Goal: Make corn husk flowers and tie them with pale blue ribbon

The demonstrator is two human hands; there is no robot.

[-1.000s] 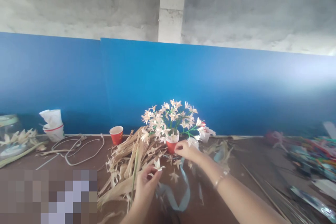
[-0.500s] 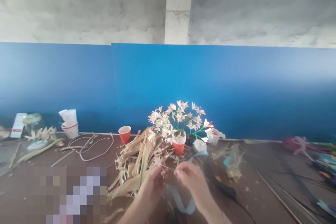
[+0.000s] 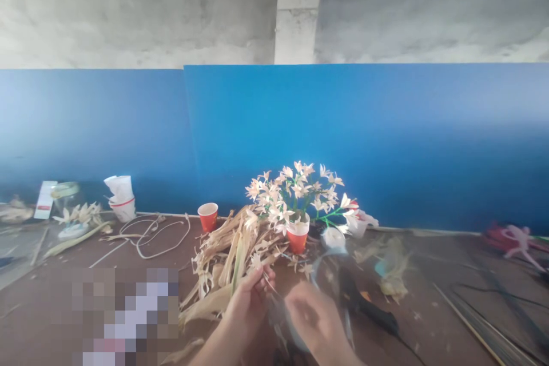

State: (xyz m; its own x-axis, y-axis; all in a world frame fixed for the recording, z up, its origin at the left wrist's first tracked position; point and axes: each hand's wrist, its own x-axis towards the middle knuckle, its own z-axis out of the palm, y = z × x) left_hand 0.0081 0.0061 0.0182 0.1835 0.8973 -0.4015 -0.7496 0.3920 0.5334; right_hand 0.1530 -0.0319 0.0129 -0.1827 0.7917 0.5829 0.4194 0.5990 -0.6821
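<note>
My left hand pinches a small pale flower by its thin stem, which sticks out below the fingertips. The petals look like dried husk. My right hand is curled closed a little to the right and lower, slightly blurred; what its fingers hold is hidden. Just beyond both hands stands a red paper cup filled with a bunch of pale flowers on green stems. A heap of dried husks lies beyond and left of my left hand.
Another red cup stands near the blue panel. A white cable loops on the left of the table, near a white cup. A black-handled tool with a cord lies right of my right hand.
My right hand has moved down and curled tighter; the thin strand seen between the hands no longer shows clearly. My left hand keeps the flower. The view has shifted slightly.
</note>
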